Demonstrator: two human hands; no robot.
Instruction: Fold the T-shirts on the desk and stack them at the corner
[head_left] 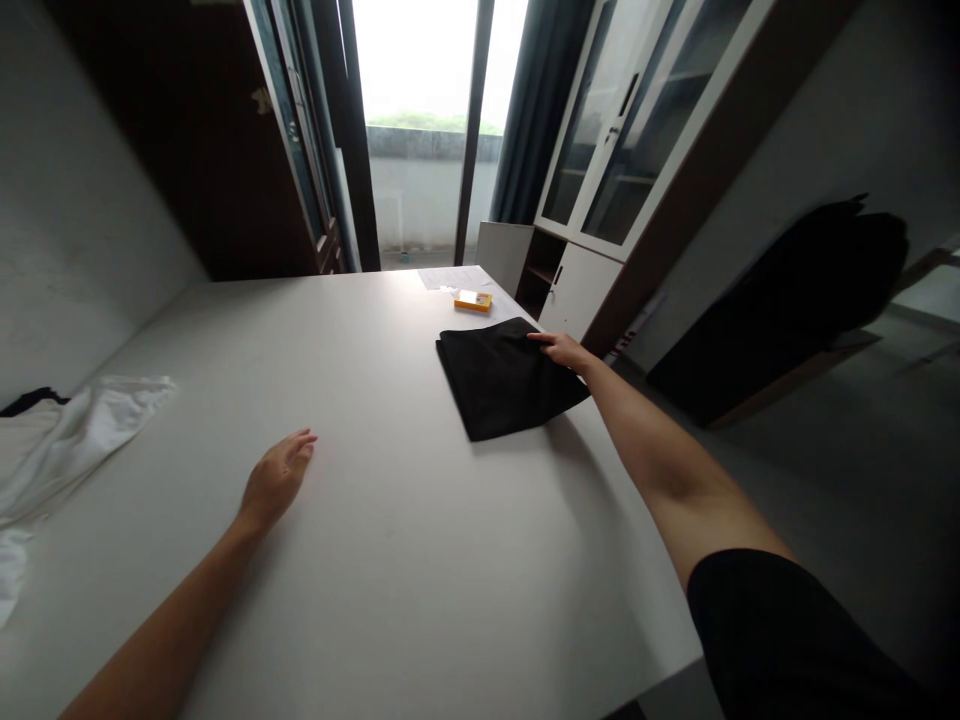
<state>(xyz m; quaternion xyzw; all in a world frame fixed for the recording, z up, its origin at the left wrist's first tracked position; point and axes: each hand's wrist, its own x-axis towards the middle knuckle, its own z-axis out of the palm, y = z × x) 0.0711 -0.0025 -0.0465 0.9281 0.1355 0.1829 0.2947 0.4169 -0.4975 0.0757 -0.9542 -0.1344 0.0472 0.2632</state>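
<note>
So the right hand (561, 350) is way out on a folded black cloth (491, 385), index finger stretched straight across the top of it. The rest of the fingers are bunched up and pretty dark at that spot, so I honestly can't tell if they're pinching the fabric or just lying on it. The cloth sits along the right edge of the white table (360, 580), more toward the far end, with its layers showing on the left side.

The left hand (279, 475) is empty, fingers loosely bent and close together, over the left half of the table and well apart from the black cloth.

Just past the cloth, toward the far right corner, there's a small yellow-orange box (472, 302), and right behind that some white paper (446, 279) by the far edge. Over on the left edge you get a crumpled white cloth (112, 412) with a black piece of fabric (34, 400) beside it.

Beyond the far edge is a big window (420, 170), with a dark curtain (544, 110) and a white glass-door cabinet (619, 130) to its right.
</note>
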